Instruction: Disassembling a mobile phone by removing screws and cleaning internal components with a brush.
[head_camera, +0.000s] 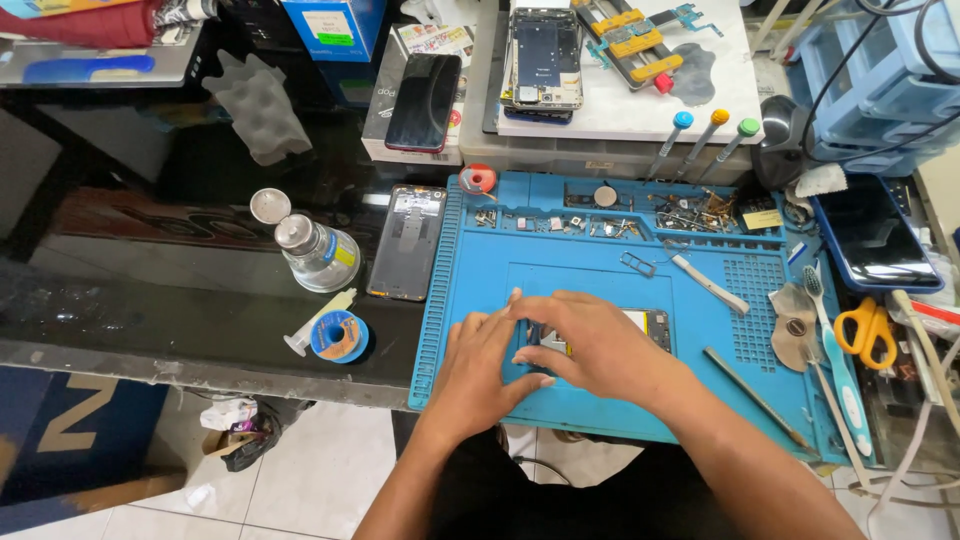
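Both hands pressed on a flat phone part (655, 327) lying at the centre of the blue work mat (480, 290). The left hand (482, 370) lay spread with fingers flat. The right hand (598, 345) crossed over it, fingertips pinching the part's left edge; whether either hand truly gripped it could not be told. Bare mat remained at 3 o'clock of the hands, up to a thin metal rod (755, 397) near the mat's near edge. At 9 o'clock, on the dark table, lay one solder spool (339, 335), one glass dispenser bottle (318, 252) and one opened phone (407, 241). At 12 o'clock, the mat's far compartments (690, 212) held small screws and metal bits. Beyond stood three screwdrivers (700, 140). At 3 o'clock, off the mat, lay one pair of yellow scissors (868, 332).
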